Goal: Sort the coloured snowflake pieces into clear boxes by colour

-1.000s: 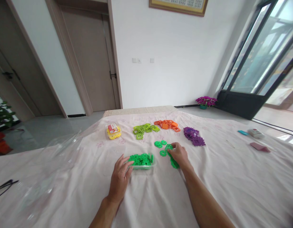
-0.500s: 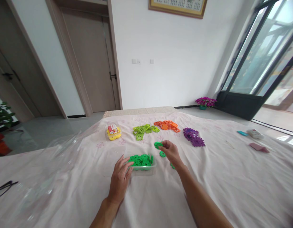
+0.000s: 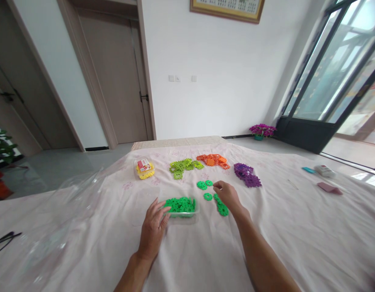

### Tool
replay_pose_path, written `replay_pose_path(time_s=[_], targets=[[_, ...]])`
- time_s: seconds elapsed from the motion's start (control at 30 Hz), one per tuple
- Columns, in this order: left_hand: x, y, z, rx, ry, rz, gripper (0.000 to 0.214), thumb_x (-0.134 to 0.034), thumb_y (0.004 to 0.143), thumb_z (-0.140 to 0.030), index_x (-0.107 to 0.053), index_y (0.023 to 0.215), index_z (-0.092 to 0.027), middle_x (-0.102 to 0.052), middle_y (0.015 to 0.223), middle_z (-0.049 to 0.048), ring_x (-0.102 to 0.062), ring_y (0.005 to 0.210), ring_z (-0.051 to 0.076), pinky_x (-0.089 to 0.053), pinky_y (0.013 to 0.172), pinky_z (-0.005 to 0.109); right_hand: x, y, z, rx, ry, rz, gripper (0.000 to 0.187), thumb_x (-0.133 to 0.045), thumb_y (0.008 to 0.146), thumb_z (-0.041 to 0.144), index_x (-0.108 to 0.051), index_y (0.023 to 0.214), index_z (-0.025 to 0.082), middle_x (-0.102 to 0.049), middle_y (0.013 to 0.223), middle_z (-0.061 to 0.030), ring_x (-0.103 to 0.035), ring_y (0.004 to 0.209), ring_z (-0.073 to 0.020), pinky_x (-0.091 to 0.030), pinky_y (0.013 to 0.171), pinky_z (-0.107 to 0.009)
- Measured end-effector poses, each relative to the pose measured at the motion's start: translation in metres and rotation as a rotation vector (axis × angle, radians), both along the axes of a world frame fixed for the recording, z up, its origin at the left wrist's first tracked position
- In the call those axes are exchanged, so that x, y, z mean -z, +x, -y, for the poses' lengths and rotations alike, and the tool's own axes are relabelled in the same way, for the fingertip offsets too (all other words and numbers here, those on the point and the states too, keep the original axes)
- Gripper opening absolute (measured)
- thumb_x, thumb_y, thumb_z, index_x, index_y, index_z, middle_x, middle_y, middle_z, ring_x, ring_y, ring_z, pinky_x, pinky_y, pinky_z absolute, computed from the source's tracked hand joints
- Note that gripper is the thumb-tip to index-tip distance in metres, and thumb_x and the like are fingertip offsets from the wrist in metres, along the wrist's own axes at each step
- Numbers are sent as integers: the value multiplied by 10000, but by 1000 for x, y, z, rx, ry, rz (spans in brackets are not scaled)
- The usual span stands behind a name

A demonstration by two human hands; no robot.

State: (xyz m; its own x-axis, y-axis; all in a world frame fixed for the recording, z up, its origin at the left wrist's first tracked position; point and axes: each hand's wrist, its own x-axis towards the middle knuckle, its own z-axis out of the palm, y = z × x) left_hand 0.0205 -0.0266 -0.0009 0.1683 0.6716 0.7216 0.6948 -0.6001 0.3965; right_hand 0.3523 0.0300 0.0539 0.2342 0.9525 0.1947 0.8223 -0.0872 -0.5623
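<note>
A clear plastic box [image 3: 192, 219] full of green snowflake-shaped building discs [image 3: 181, 205] sits in front of me on the cloth. My left hand [image 3: 155, 217] grips its left end, fingers over the rim and thumb on the near side. To the right of the box lie several loose green discs [image 3: 201, 185], some partly overlapping. My right hand [image 3: 228, 196] is just above this group, fingertips pinched beside a small green disc [image 3: 208, 183]. Whether anything is between those fingertips is hidden.
Farther back are a lidded box of yellow pieces [image 3: 145, 169], then lime-green pieces [image 3: 184, 166], orange pieces [image 3: 212, 160] and purple pieces [image 3: 247, 175]. Clear plastic film [image 3: 68, 211] spreads at left. A pink cloth piece [image 3: 329, 188] and a white packet [image 3: 325, 171] lie far right.
My right hand has moved slightly right, away from the disc its fingers were on. That disc now lies flat with another beside it. My left hand stays on the box.
</note>
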Motion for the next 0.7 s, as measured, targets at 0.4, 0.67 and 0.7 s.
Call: replay_pose_path(time_s=[0.4, 0.67, 0.7], targets=[[-1, 1, 1, 6, -14, 4, 198, -552, 938, -278, -683, 1085, -259, -663, 1199, 52, -494, 1308, 250, -485, 1054, 492, 16, 31, 1, 25, -302, 196, 374, -712, 663, 374, -717, 1016, 252, -719, 1046, -59, -662, 930, -241, -403, 655, -268], [-2, 1, 1, 8, -12, 11, 195, -553, 939, -280, -684, 1081, -258, -664, 1195, 52, -499, 1304, 249, -485, 1054, 486, 12, 27, 3, 43, -253, 101, 238, -700, 674, 381, -670, 851, 224, -725, 911, -42, -647, 850, -215, -346, 574, -259], [-2, 1, 1, 9, -12, 10, 195, -552, 939, -279, -683, 1083, -257, -663, 1197, 52, -497, 1305, 248, -484, 1054, 486, 11, 26, 3, 55, -248, 86, 238, -694, 684, 380, -671, 863, 225, -725, 905, -40, -647, 840, -211, -343, 573, -259]])
